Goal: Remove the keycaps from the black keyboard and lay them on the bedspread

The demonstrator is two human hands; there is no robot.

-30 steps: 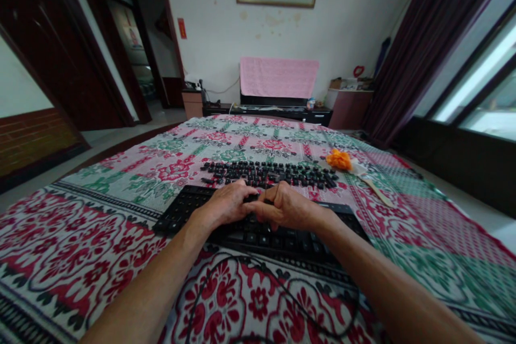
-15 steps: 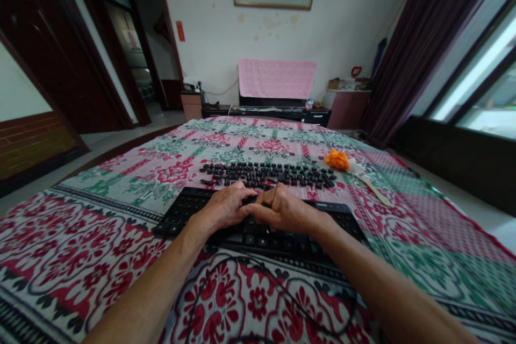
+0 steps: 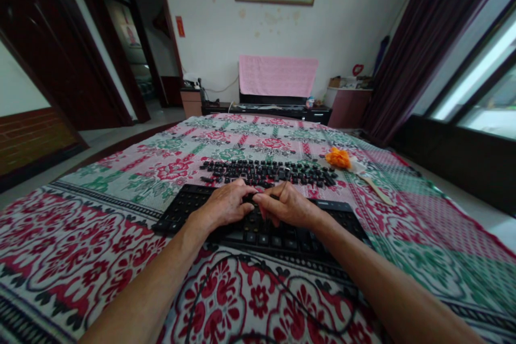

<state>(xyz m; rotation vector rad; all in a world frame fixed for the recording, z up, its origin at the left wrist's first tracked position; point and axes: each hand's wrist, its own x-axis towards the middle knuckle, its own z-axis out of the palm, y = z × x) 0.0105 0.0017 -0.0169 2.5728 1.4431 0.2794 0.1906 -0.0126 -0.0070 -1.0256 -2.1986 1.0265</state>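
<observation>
A black keyboard point(image 3: 183, 209) lies flat on the patterned bedspread, with many key positions bare and a front row of keys still on it. My left hand point(image 3: 229, 204) rests over its middle, thumb and forefinger bent toward each other; whether something small is between them is hidden. Close beside it, my right hand point(image 3: 286, 205) is closed with its fingertips pointing at the left hand's. A thin dark sliver shows above its knuckles, too small to name. Behind the keyboard, loose black keycaps point(image 3: 268, 172) lie in several rough rows.
To the right of the keycaps lies an orange ruffled object point(image 3: 338, 158) beside a pale-handled brush-like tool point(image 3: 378, 191). A black cable point(image 3: 290, 301) loops over the bedspread point(image 3: 121, 215) in front of the keyboard. A pink cloth point(image 3: 278, 75) covers a screen by the far wall.
My right hand has turned and drawn slightly right, its forefinger now reaching to the left fingertips. My left thumb has parted a little from the right hand. The keyboard stays put.
</observation>
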